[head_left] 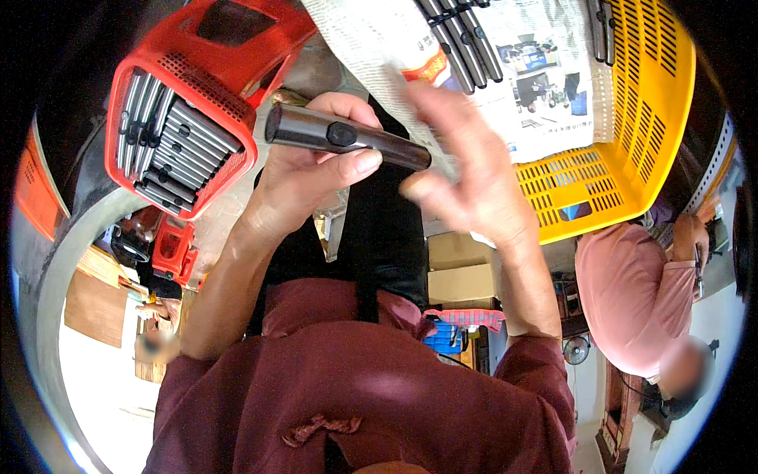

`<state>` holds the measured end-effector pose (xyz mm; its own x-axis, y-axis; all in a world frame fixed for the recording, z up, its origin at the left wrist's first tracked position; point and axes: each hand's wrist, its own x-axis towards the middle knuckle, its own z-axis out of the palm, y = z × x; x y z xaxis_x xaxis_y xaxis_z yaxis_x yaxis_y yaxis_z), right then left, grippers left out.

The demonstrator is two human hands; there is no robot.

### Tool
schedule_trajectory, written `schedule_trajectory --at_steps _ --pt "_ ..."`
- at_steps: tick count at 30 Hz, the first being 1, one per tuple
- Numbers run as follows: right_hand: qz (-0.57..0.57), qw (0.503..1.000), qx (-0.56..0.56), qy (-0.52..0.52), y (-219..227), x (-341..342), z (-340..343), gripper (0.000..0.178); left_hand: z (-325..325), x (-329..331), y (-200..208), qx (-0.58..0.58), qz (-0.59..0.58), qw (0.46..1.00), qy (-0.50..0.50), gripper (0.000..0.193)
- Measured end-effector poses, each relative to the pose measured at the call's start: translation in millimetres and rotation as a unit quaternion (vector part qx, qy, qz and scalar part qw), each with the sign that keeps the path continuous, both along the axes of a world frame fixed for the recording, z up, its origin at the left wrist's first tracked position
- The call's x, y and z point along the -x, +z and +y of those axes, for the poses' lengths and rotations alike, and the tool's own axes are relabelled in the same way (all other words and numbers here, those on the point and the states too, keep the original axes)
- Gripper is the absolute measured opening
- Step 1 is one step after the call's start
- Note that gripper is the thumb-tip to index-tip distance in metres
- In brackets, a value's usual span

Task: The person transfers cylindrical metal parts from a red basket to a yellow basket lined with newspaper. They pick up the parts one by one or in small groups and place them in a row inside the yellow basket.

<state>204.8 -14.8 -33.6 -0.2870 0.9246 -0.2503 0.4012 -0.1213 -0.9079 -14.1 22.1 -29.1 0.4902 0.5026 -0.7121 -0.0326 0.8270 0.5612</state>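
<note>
My left hand (pixel 296 186) grips a dark metal tube (pixel 308 130) with a black oval button-like piece on its side, thumb in front and fingers behind. The tube lies nearly level, its right end a little lower. Close to that end hovers my right hand (pixel 478 178), blurred by motion, its thumb and fingers apart with nothing seen between them. On the left, a red basket (pixel 245 130) holds several similar tubes (pixel 189 142). More of them (pixel 466 47) rest on newspaper (pixel 553 122) in a yellow basket (pixel 632 193) on the right.
Cardboard boxes (pixel 460 284) stand below my right hand. A co-worker in a pink shirt (pixel 628 296) is at the right, beyond the yellow basket. Another person (pixel 158 340) appears at the lower left. A small fan (pixel 576 349) is at the lower right.
</note>
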Motion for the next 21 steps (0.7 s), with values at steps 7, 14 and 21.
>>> schedule_trajectory --at_steps 7,14,21 --pt "-0.155 0.972 -0.073 -0.158 -25.5 -19.9 -28.8 0.047 4.7 -31.5 20.3 -0.029 -0.005 0.998 -0.061 0.05" --pt "-0.327 0.926 -0.105 -0.158 -182.5 -114.0 -55.0 0.036 -2.4 -29.6 9.9 -0.058 0.051 0.98 -0.185 0.039" --pt "-0.378 0.918 -0.06 -0.106 -238.2 -117.1 -53.6 0.033 -9.2 -20.7 6.6 -0.038 0.093 0.983 -0.155 0.035"
